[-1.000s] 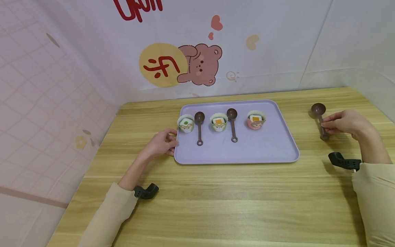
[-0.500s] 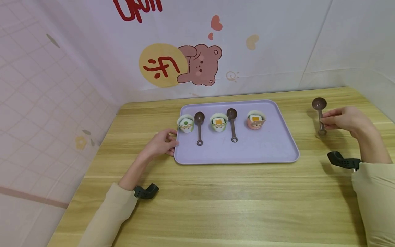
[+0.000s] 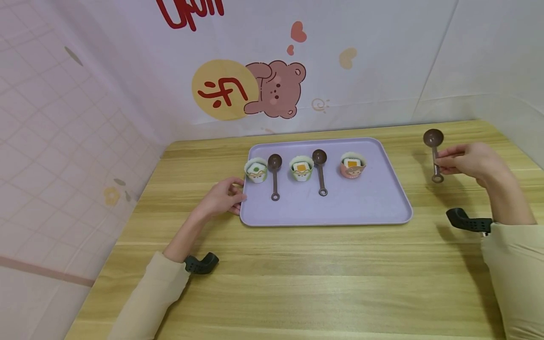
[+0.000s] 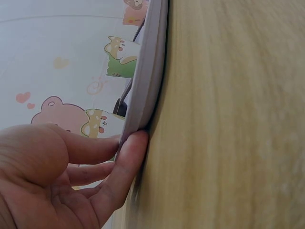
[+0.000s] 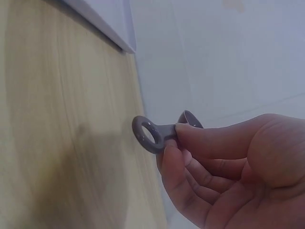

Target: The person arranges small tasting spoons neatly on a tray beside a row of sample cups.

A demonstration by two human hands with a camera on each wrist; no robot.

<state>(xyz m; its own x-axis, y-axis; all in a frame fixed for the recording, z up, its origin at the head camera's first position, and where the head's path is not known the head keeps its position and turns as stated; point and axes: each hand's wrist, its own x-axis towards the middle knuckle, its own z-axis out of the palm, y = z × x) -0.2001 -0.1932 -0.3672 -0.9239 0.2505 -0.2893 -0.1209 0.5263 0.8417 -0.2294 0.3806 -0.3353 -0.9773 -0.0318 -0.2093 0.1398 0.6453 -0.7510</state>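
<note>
My right hand (image 3: 478,165) pinches the handle of a brown measuring spoon (image 3: 435,156) between thumb and fingers, right of the tray. The right wrist view shows the spoon's ringed handle end (image 5: 147,135) above the table; its bowl is partly hidden behind the thumb. At the left rim of the lilac tray (image 3: 327,210), my left hand (image 3: 218,197) holds the edge with its fingertips. On the tray stand a green paper cup (image 3: 257,176), a second green cup (image 3: 301,174) and a pink cup (image 3: 352,171), each with a small cake-like piece. Two brown measuring spoons (image 3: 275,177) (image 3: 320,174) lie between them.
The tray stands on a wood-grain table (image 3: 297,278). A white wall hanging (image 3: 374,85) with a printed bear (image 3: 278,89) rises behind the table. Dark curved mounts (image 3: 201,263) are worn at both wrists.
My right hand has lifted the measuring spoon off the table and moved it slightly up and to the left. The left hand and the tray have stayed where they were.
</note>
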